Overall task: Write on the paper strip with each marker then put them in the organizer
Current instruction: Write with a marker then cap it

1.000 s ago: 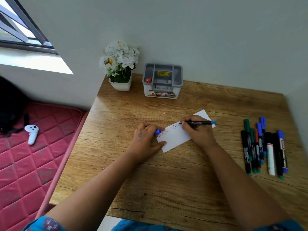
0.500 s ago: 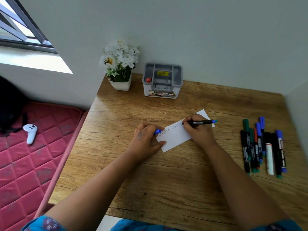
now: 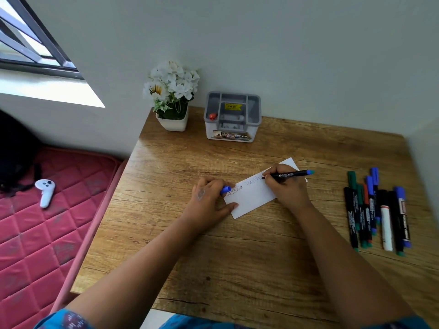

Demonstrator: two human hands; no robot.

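A white paper strip (image 3: 253, 195) lies slanted on the wooden desk (image 3: 237, 252), with faint handwriting on it. My right hand (image 3: 288, 188) grips a black marker (image 3: 288, 174) with a blue end, its tip touching the paper. My left hand (image 3: 209, 200) presses the strip's left end and holds the marker's blue cap (image 3: 225, 189) between its fingers. The grey and white organizer (image 3: 232, 116) stands at the back of the desk with a red-topped marker (image 3: 213, 116) in its left slot. Several markers (image 3: 377, 210) lie in a row at the right.
A white pot of white flowers (image 3: 172, 96) stands left of the organizer. Walls close the desk at the back and right. To the left, below the desk, lies a red mattress (image 3: 47, 233) with a white controller (image 3: 45, 192) and a dark bag (image 3: 14, 148).
My right hand and the marker have shifted slightly rightward along the strip, and more letters show on the paper. My left hand has stayed in place.
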